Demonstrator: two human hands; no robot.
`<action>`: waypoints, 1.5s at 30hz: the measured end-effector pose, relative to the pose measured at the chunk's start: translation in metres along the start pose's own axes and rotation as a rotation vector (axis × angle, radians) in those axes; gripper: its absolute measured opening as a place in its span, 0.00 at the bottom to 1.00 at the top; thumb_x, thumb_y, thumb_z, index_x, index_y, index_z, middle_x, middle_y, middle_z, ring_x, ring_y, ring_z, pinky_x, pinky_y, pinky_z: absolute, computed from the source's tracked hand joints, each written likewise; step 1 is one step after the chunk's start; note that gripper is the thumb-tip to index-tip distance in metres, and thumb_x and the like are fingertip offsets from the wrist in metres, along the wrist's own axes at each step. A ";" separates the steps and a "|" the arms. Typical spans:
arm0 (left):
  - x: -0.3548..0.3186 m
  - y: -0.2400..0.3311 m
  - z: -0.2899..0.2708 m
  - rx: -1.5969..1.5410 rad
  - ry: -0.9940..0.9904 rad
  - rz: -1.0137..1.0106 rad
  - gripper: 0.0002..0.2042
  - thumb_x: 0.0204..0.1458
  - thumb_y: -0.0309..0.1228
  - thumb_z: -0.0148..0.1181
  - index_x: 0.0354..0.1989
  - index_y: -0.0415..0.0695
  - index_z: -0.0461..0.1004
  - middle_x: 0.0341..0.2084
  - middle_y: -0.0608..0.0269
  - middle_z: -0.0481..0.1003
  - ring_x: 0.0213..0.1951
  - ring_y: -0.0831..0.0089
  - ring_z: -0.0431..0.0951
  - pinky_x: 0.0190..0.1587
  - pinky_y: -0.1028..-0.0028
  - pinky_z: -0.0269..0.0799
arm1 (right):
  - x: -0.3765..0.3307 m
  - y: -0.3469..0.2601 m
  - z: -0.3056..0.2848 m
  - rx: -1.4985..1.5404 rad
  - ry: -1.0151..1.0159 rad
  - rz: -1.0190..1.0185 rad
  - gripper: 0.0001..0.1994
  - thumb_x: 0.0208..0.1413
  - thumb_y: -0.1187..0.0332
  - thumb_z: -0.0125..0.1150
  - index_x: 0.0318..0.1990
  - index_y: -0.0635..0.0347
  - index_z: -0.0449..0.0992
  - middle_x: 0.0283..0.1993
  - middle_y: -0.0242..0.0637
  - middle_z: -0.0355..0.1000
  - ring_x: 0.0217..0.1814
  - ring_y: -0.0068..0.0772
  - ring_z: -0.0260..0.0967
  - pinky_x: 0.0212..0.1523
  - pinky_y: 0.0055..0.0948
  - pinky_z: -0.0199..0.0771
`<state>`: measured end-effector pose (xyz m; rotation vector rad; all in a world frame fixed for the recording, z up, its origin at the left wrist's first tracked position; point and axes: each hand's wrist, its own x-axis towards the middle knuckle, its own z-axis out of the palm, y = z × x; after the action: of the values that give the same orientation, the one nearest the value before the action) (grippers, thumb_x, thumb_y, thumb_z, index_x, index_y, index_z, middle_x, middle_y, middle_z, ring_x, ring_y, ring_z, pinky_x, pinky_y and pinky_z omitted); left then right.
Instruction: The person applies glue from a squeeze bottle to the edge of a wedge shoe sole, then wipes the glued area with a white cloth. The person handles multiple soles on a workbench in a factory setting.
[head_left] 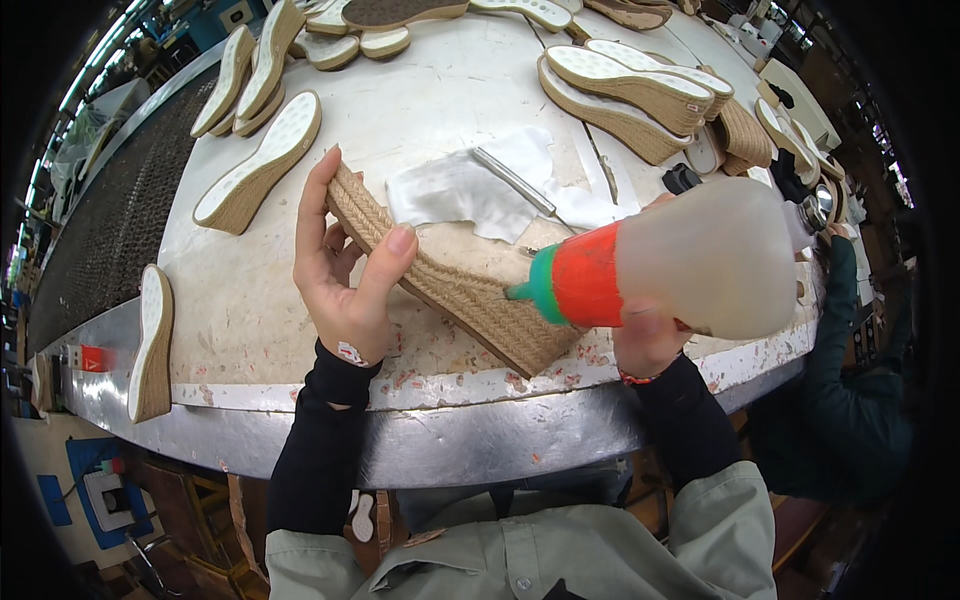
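My left hand (pixel 340 265) grips a jute-wrapped wedge sole (pixel 455 285) by its thin toe end, holding it on its side over the white worktable (pixel 250 300). My right hand (pixel 650 335) holds a translucent squeeze bottle (pixel 715 255) with an orange collar and a green nozzle. The nozzle tip touches the sole's rope-covered side near the thick heel end.
A white cloth (pixel 460 185) with a metal tool (pixel 515 180) lies just behind the sole. Several more wedge soles (pixel 255 165) lie at the left, back and right (pixel 625 95); one (pixel 150 345) leans at the table's left edge. Another person's dark green sleeve (pixel 850 330) is at the right.
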<state>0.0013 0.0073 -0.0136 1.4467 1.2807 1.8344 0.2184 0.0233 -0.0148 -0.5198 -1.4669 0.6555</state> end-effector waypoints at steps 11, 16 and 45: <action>0.001 -0.001 0.000 0.003 -0.002 -0.004 0.35 0.44 0.33 0.62 0.62 0.37 0.56 0.45 0.55 0.66 0.40 0.72 0.70 0.45 0.75 0.69 | 0.001 0.001 -0.005 -0.099 -0.062 -0.055 0.22 0.44 0.53 0.65 0.40 0.61 0.71 0.38 0.37 0.65 0.38 0.30 0.62 0.37 0.29 0.69; 0.001 0.000 -0.001 -0.005 -0.007 -0.019 0.35 0.44 0.32 0.61 0.62 0.38 0.56 0.44 0.55 0.66 0.40 0.72 0.70 0.44 0.75 0.69 | 0.002 0.000 -0.006 -0.168 -0.113 -0.091 0.24 0.43 0.50 0.65 0.40 0.61 0.69 0.38 0.37 0.63 0.38 0.29 0.60 0.36 0.28 0.68; 0.002 0.000 -0.002 -0.011 -0.021 -0.051 0.33 0.46 0.31 0.61 0.62 0.38 0.56 0.42 0.57 0.66 0.37 0.74 0.70 0.40 0.77 0.71 | 0.009 0.007 -0.007 -0.260 -0.232 -0.304 0.26 0.43 0.47 0.65 0.37 0.61 0.69 0.37 0.37 0.61 0.39 0.32 0.56 0.36 0.29 0.66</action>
<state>-0.0008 0.0084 -0.0130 1.4116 1.2832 1.7858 0.2245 0.0355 -0.0133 -0.4151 -1.8202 0.2920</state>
